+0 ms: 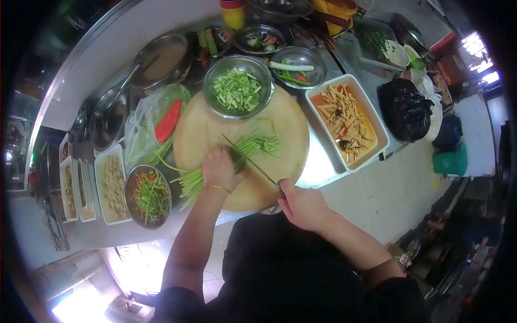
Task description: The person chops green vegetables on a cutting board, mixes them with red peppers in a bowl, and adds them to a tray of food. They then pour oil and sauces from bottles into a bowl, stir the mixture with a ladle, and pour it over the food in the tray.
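Observation:
A bundle of thin green stalks (194, 185) lies across the round wooden chopping board (293, 124). My left hand (219, 168) presses on the bundle with its fingers curled round it. Gripped by the handle in my right hand (304, 205) is a kitchen knife (257, 166), its blade slanting across the stalks beside my left fingers. Cut green pieces (261, 142) are heaped on the far side of the blade. At the board's back edge stands a metal bowl (210, 102) of chopped pale-green pieces.
Right of the board is a white tray (383, 137) of brownish strips in orange liquid. On the left, a plastic bag (139, 134) holds greens, with a red pepper (169, 120) on it. A bowl of green and red slivers (149, 196) sits near the front edge.

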Demonstrator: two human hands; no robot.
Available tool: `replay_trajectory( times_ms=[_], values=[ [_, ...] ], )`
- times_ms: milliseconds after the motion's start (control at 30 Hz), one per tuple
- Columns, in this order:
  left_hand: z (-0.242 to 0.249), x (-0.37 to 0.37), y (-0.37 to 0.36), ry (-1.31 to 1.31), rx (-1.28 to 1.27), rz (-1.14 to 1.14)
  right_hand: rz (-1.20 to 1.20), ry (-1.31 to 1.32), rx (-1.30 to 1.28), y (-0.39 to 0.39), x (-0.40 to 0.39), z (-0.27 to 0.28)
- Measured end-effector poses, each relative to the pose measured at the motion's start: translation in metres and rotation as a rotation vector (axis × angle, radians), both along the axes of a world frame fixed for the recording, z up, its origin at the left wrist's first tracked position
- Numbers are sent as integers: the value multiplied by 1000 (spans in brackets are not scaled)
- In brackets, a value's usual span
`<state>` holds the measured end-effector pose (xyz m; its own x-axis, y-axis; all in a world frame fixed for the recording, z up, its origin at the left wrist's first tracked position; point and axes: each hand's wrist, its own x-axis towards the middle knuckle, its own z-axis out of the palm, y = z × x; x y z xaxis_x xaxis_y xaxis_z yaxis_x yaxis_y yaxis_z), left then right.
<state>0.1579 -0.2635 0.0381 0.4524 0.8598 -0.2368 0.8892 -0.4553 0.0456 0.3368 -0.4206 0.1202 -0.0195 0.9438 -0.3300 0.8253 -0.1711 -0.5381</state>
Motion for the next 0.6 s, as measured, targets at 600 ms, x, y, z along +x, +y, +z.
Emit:
replay_trajectory(
  times_ms=[600],
  values=[
    [-30,-2,8,-43,62,-102,-58,73,189,72,-11,-57]
  ],
)
